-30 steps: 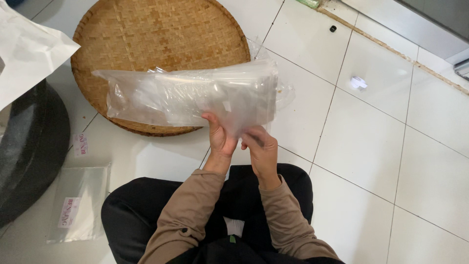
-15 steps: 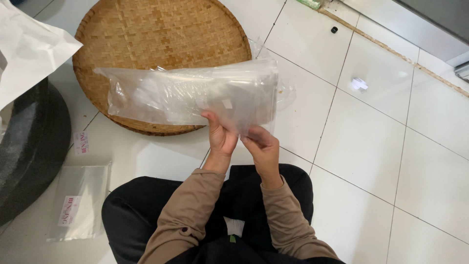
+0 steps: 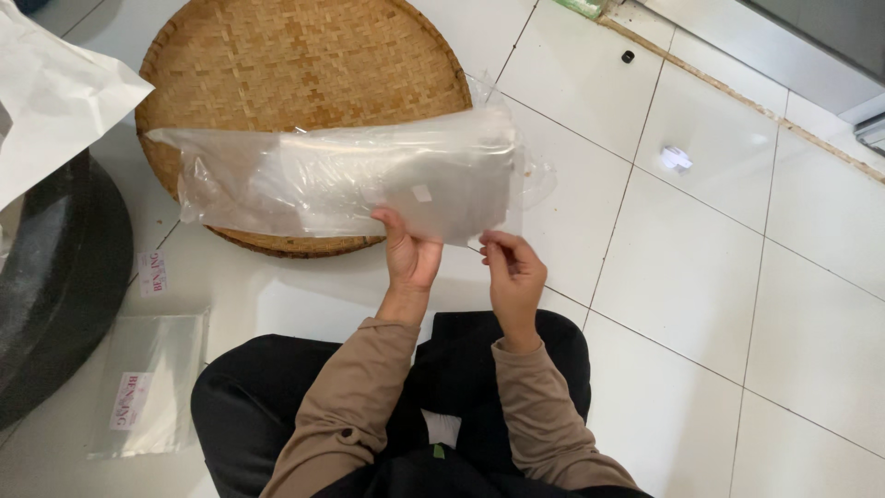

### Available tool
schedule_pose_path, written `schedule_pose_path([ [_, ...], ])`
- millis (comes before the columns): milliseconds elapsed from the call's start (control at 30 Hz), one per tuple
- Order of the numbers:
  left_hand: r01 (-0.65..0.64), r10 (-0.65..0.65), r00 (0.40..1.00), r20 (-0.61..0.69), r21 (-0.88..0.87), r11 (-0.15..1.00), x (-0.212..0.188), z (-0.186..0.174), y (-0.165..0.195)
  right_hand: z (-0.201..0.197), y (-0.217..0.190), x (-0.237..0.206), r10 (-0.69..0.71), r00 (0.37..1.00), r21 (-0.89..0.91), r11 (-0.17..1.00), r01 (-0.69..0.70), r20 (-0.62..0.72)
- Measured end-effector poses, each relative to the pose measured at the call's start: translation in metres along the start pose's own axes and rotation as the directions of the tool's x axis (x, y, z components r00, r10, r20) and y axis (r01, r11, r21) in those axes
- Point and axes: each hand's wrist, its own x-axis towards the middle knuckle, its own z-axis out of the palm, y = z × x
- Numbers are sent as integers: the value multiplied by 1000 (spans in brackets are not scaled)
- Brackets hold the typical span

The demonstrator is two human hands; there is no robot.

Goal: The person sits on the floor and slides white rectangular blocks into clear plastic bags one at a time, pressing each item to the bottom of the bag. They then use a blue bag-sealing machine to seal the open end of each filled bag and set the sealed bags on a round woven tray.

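Clear plastic bags gripped over a tiled floor

The bag stack (image 3: 350, 180) is pinched at its lower edge by the left hand (image 3: 410, 258) and right hand (image 3: 512, 272) — a woven tray (image 3: 304, 55) lies just beyond the grip.

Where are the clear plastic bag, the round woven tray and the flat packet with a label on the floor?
clear plastic bag (image 3: 350, 180), head view, on its crinkled middle.
round woven tray (image 3: 304, 65), head view, on its bare woven surface above the bag.
flat packet (image 3: 152, 383), head view, on its clear middle.
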Motion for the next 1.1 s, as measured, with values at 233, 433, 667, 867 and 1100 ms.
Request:
schedule_pose_path([
  [233, -25, 26, 1000, 8, -68, 997, 2, 4, 7, 4, -9, -3, -280, 955, -267, 917, 297, 103],
  [433, 14, -14, 1000, 0, -32, 999, -3, 11, 1, -2, 9, 5, -200, 973, 84, 974, 210, -118],
  [667, 136, -143, 989, 28, 167, 977, -1, 7, 0, -48, 6, 32, -91, 936, 577, 806, -131, 339],
  [867, 172, -204, 978, 39, 405, 898, -3, -7, 6, -60, 60, 20, 73, 975, 382, 912, -151, 210],
  [1100, -51, -81, 960, 269, 452, 891, -12, 12, 17, -40, 69, -16, -152, 952, 598, 801, -39, 265],
])
